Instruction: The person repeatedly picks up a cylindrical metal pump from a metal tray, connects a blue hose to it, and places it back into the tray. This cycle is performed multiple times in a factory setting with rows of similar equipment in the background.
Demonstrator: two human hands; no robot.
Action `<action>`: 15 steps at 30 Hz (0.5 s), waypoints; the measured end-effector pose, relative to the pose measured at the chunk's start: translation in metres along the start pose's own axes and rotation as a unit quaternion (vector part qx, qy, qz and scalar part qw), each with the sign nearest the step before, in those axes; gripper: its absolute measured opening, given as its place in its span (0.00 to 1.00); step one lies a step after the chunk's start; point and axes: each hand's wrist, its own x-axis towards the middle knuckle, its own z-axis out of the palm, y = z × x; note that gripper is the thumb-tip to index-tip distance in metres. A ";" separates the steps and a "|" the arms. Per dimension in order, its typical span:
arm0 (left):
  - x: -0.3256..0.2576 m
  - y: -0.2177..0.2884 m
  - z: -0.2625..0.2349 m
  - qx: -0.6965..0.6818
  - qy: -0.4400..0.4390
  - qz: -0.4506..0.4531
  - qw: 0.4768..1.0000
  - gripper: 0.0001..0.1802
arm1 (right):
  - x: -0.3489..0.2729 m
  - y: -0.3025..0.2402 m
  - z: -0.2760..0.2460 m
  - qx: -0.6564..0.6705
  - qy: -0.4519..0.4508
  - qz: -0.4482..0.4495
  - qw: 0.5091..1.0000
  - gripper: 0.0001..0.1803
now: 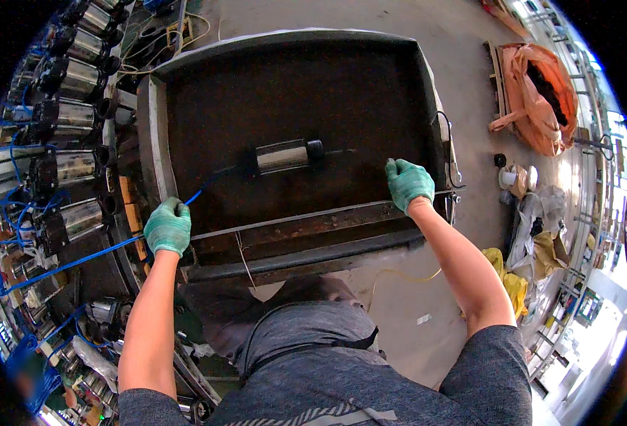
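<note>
In front of me is a wide metal tank (pixel 158 142) with a dark inside. A silver cylinder with black ends, like a motor body (pixel 283 156), lies in the middle of it. A blue cable (pixel 194 197) runs from the cylinder's left end over the tank's near left corner. My left hand (pixel 168 227), in a green glove, is closed around this cable at the corner. My right hand (pixel 408 184), gloved alike, is over the tank's near right part, to the right of the cylinder. Its fingers are curled; what they hold, if anything, is hidden.
Several similar silver cylinders (pixel 79 77) stand in a row at the left, with blue cables among them. An orange sack (pixel 541 99) rests on a pallet at the far right. Plastic bags (pixel 533 227) and a yellow bag (pixel 514 291) lie on the floor below it.
</note>
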 end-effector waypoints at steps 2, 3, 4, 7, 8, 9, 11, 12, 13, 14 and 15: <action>0.000 0.002 -0.002 0.004 -0.001 0.000 1.000 0.12 | 0.001 0.001 0.001 -0.002 0.000 -0.001 1.000 0.27; -0.001 0.003 -0.002 0.005 -0.002 -0.001 1.000 0.12 | 0.001 0.001 0.001 -0.005 0.000 0.000 1.000 0.27; -0.002 0.004 -0.003 0.006 -0.002 -0.001 1.000 0.12 | 0.001 0.001 0.001 -0.007 -0.001 0.000 1.000 0.27; 0.000 0.001 -0.001 0.003 -0.007 0.002 1.000 0.12 | 0.000 0.001 0.001 0.008 0.008 0.001 1.000 0.27; 0.000 0.001 0.000 0.004 -0.007 0.001 1.000 0.12 | 0.001 0.001 0.002 0.006 0.008 -0.001 1.000 0.27; 0.000 0.001 -0.001 0.004 -0.007 0.000 1.000 0.12 | 0.001 0.002 0.003 0.004 0.007 -0.002 1.000 0.27; 0.001 0.001 0.000 0.003 -0.006 0.001 1.000 0.12 | 0.001 0.002 0.002 -0.001 0.001 -0.001 1.000 0.27; 0.001 0.000 0.001 0.003 -0.004 0.003 1.000 0.12 | 0.001 0.002 0.002 -0.004 -0.004 0.001 1.000 0.27; 0.001 -0.001 0.001 0.002 -0.002 0.004 1.000 0.12 | 0.002 0.002 0.001 -0.007 -0.009 0.003 1.000 0.27; 0.001 -0.001 0.001 0.002 0.003 0.009 1.000 0.12 | 0.001 0.001 -0.001 -0.006 -0.008 0.003 1.000 0.27; 0.000 -0.002 0.002 0.001 0.008 0.013 1.000 0.12 | 0.000 -0.001 -0.003 -0.005 -0.008 0.003 1.000 0.27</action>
